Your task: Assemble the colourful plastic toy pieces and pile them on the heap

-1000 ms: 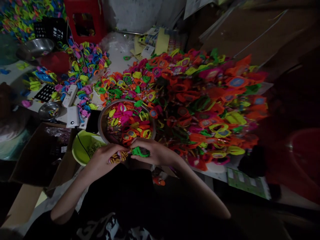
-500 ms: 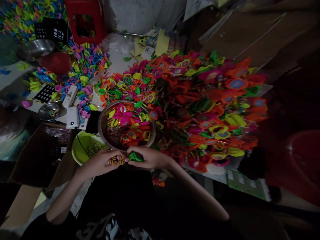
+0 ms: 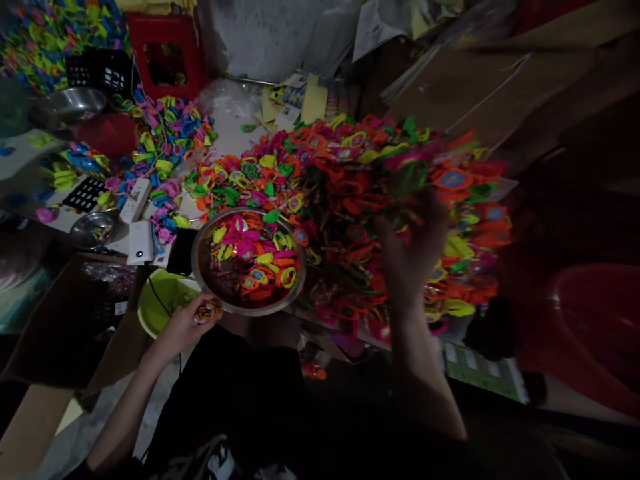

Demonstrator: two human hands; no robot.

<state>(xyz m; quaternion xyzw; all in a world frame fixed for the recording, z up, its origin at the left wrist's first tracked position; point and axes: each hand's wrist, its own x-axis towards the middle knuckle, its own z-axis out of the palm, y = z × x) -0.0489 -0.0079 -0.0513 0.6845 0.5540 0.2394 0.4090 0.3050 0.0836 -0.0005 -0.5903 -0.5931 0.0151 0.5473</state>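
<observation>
My left hand point(image 3: 183, 328) is closed around a bunch of small brown-and-pink pieces point(image 3: 208, 311), too small to make out further. It is beside the near left rim of a metal bowl point(image 3: 200, 283), which holds pink, orange and yellow plastic toy watches point(image 3: 260, 277). My right hand point(image 3: 417, 243) is raised over the large heap of bright toy watches point(image 3: 350, 267) on the right. Motion smears its fingers, and I cannot make out whether anything is in them.
A lime-green basin point(image 3: 150, 313) and a cardboard box point(image 3: 55, 333) stand at the left. Behind them on the table point(image 3: 25, 163) are a white power bank point(image 3: 141, 242), a power strip point(image 3: 135, 200), a small metal bowl point(image 3: 93, 230) and more coloured pieces. A red tub point(image 3: 590, 320) is at the right.
My hands were together at the bowl's near rim, the right with a green toy watch. The right has swung up and right over the heap; the left has moved slightly left, still gripping its bunch.
</observation>
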